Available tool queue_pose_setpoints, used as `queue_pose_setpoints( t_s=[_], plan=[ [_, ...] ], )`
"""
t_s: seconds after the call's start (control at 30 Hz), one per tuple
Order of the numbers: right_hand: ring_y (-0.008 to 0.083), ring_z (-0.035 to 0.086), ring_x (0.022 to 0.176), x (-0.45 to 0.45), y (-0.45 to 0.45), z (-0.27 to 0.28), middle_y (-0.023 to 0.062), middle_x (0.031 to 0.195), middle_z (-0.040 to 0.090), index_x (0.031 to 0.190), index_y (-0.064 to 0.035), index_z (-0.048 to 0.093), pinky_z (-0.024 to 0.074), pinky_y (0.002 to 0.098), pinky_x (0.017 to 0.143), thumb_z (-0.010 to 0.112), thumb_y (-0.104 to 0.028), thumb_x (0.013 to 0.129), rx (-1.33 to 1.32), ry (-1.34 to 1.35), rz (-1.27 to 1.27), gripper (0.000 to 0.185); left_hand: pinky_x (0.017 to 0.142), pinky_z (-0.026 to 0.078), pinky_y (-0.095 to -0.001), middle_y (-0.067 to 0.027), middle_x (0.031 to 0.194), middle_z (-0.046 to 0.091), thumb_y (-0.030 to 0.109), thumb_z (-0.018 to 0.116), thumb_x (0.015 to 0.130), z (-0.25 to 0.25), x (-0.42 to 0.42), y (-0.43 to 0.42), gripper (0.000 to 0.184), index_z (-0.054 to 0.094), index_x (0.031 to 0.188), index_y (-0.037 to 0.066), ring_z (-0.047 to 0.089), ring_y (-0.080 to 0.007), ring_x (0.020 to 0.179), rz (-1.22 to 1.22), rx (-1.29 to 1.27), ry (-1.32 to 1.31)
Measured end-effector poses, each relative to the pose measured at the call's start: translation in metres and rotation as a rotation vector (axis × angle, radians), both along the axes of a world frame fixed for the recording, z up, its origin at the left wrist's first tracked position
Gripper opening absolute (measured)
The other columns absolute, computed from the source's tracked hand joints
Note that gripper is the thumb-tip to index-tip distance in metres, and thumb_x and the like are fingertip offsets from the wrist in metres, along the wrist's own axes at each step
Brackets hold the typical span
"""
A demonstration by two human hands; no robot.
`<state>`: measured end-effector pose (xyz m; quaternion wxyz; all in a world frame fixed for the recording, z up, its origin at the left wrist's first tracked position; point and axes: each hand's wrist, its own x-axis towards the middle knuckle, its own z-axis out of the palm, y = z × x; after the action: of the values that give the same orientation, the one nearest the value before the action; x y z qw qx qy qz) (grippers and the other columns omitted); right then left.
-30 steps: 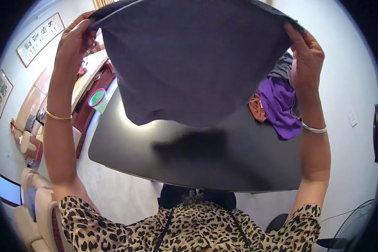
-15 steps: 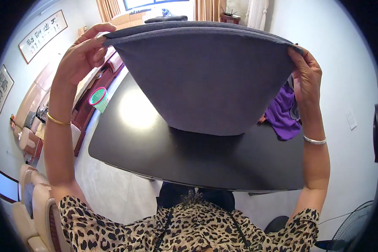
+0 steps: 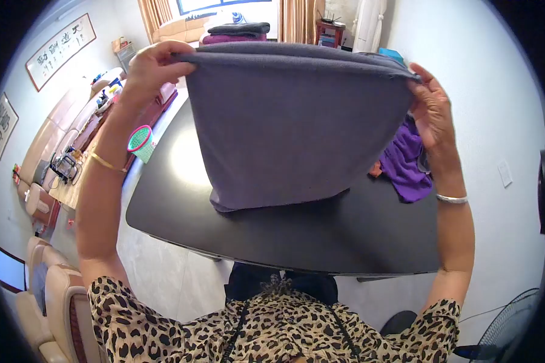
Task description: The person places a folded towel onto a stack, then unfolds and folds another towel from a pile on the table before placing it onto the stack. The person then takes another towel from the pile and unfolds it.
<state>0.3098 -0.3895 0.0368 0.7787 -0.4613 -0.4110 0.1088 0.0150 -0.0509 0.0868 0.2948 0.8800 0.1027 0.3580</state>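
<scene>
Both grips clamped on gray cloth (image 3: 290,127); left hand (image 3: 157,68), right hand (image 3: 431,109) closer together than before, bottom hem (image 3: 284,203) now slanted.

Holds the left hand (image 3: 154,68) up, pinching between thumb (image 3: 178,70) and bent fingers (image 3: 168,48), and the right hand (image 3: 433,112) well apart from it, pinching likewise. Extends the left forearm (image 3: 102,199) below the left hand, the right forearm (image 3: 455,221) below the right.

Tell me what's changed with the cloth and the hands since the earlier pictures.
The gray cloth has come down, and the left hand has moved inward, closer to the right hand. Both still grip its upper edge; nothing was let go. The purple cloth and black table stayed put.
</scene>
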Motion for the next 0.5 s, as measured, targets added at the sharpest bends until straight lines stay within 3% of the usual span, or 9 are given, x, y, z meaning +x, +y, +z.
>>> queue_pose_setpoints(
  t_s=[0.17, 0.23, 0.4, 0.43, 0.5],
  plan=[
    [0.0138, 0.063, 0.091, -0.007, 0.006, 0.004, 0.0064, 0.105, 0.062, 0.119, 0.0011, 0.054, 0.0533, 0.0256, 0.081, 0.059, 0.005, 0.087, 0.020, 0.095, -0.027, 0.033, 0.053, 0.040, -0.0194, 0.0049, 0.068, 0.057, 0.014, 0.071, 0.081, -0.010, 0.022, 0.003, 0.019, 0.067, 0.095, 0.001, 0.049, -0.0028, 0.060, 0.134, 0.192, -0.064],
    [0.0141, 0.063, 0.091, -0.008, 0.002, 0.003, 0.0069, 0.103, 0.063, 0.115, 0.0006, 0.058, 0.0531, 0.0259, 0.082, 0.060, 0.005, 0.086, 0.059, 0.069, -0.004, 0.029, 0.059, 0.042, -0.0201, 0.0030, 0.069, 0.057, 0.018, 0.071, 0.081, -0.008, 0.016, 0.001, 0.020, 0.067, 0.093, 0.003, 0.051, -0.0042, 0.065, 0.194, -0.046, 0.048],
    [0.0132, 0.063, 0.091, -0.022, 0.007, 0.000, 0.0064, 0.098, 0.066, 0.107, -0.0007, 0.063, 0.0517, 0.0256, 0.084, 0.062, 0.003, 0.086, 0.076, 0.071, 0.087, 0.021, 0.059, 0.041, -0.0185, 0.0031, 0.074, 0.059, 0.019, 0.067, 0.082, -0.023, 0.008, 0.031, 0.014, 0.063, 0.082, 0.006, 0.051, -0.0031, 0.066, 0.031, -0.230, 0.281],
    [0.0128, 0.063, 0.090, -0.028, 0.012, -0.002, 0.0061, 0.096, 0.067, 0.105, -0.0013, 0.064, 0.0510, 0.0252, 0.085, 0.063, 0.002, 0.086, 0.051, 0.072, 0.136, 0.019, 0.061, 0.045, -0.0224, 0.0024, 0.075, 0.060, 0.018, 0.067, 0.081, -0.030, 0.011, 0.035, 0.014, 0.063, 0.083, 0.005, 0.054, -0.0069, 0.066, 0.085, -0.033, 0.365],
    [0.0116, 0.063, 0.088, -0.044, 0.026, -0.003, 0.0048, 0.095, 0.067, 0.105, -0.0015, 0.064, 0.0502, 0.0236, 0.083, 0.064, -0.001, 0.086, 0.031, 0.086, 0.158, 0.019, 0.079, 0.047, -0.0324, -0.0068, 0.094, 0.063, 0.023, 0.070, 0.079, -0.039, 0.016, 0.039, 0.026, 0.064, 0.095, 0.004, 0.058, -0.0156, 0.088, 0.127, 0.372, 0.375]
  ],
)
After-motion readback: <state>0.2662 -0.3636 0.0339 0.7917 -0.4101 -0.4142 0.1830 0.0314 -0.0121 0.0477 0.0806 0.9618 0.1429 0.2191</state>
